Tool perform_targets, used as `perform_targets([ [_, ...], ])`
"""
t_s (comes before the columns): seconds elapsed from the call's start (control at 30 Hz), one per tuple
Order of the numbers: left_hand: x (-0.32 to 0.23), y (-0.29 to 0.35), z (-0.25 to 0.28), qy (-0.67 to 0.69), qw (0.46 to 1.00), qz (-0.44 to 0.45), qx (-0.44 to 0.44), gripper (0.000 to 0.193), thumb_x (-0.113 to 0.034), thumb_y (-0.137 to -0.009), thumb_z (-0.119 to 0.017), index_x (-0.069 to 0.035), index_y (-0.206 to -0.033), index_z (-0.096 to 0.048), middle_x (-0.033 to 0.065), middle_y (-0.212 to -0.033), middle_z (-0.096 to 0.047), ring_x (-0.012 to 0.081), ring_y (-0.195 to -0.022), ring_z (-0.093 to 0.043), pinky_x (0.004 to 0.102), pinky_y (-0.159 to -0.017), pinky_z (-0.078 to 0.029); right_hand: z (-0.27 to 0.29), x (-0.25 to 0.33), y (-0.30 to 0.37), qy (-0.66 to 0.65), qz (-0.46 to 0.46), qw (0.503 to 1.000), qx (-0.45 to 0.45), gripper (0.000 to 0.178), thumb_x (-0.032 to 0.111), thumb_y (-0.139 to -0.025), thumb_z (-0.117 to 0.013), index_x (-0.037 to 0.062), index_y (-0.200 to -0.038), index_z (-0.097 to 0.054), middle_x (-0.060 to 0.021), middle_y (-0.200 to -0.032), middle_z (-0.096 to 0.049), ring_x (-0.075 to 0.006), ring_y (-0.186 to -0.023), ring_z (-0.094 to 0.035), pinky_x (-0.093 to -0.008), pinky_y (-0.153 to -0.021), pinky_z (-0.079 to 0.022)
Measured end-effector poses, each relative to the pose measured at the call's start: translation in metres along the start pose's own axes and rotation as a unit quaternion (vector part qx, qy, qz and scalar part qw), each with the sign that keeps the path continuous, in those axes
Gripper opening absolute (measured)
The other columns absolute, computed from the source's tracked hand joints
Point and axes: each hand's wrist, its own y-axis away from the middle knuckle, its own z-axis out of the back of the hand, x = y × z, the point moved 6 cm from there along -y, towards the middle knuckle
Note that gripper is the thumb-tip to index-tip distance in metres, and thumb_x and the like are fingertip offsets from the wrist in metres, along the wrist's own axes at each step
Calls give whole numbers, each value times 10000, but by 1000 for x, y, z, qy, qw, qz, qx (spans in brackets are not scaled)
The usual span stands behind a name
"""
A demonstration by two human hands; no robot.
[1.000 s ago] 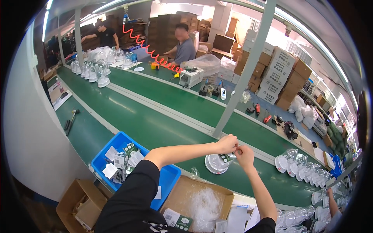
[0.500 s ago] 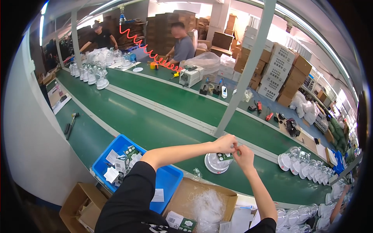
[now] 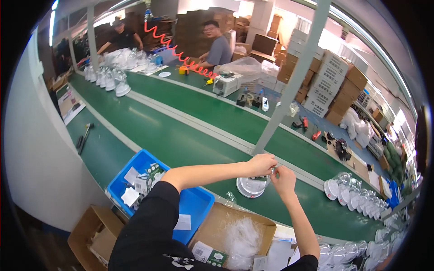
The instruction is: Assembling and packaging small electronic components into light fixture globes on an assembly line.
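Observation:
My left hand (image 3: 261, 164) and my right hand (image 3: 283, 175) meet above a round white lamp part (image 3: 251, 186) that lies on the green belt (image 3: 190, 140). The fingertips of both hands pinch a small clear piece (image 3: 273, 170) between them, just over the lamp part's far rim. What exactly the small piece is cannot be told at this size. Both forearms reach in from the lower edge, the left one in a black sleeve.
A blue bin (image 3: 194, 207) with small boxes sits at my left, an open cardboard box (image 3: 235, 230) with clear bags below my hands. Clear lamp covers (image 3: 361, 196) pile at right. A grey post (image 3: 289, 86) rises behind. Two people work at the far side.
Both hands stay together over the lamp part, fingers shifting slightly. The view has shifted slightly to the right.

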Motion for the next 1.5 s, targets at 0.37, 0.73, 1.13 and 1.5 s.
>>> perform_targets([
  [0.37, 19, 23, 21, -23, 997, 28, 75, 194, -116, -828, -635, -43, -1007, -639, 157, -959, -587, 349, -952, -573, 447, -825, -488, 48, 50, 91, -149, 7, 987, 57, 88, 53, -730, -698, 83, -787, -638, -61, -677, -561, -247, -618, -586, -356, -579, -472],
  [0.73, 161, -14, 169, -106, 979, 172, -40, 179, -156, -826, -664, 1, -910, -678, 190, -861, -656, 330, -805, -645, 403, -744, -519, 129, 88, 190, -186, -92, 977, 39, 164, -11, -658, -729, 60, -791, -664, -74, -688, -616, -246, -584, -594, -345, -522, -462],
  [1.13, 300, -32, 144, -223, 931, 261, -123, 216, -7, -794, -580, -53, -990, -658, 179, -1052, -605, 385, -991, -602, 466, -859, -493, 114, 90, 260, -209, -188, 958, 62, 199, 56, -842, -679, 57, -1041, -671, -106, -764, -640, -218, -671, -616, -340, -616, -498],
  [1.5, 352, -25, 117, -197, 918, 336, -72, 537, -104, -670, -633, -41, -1202, -597, 365, -1428, -321, 510, -1211, -478, 465, -1069, -404, 98, 92, 270, -204, -296, 931, 65, 116, 37, -839, -698, 40, -952, -672, -124, -759, -614, -243, -621, -593, -319, -592, -488],
])
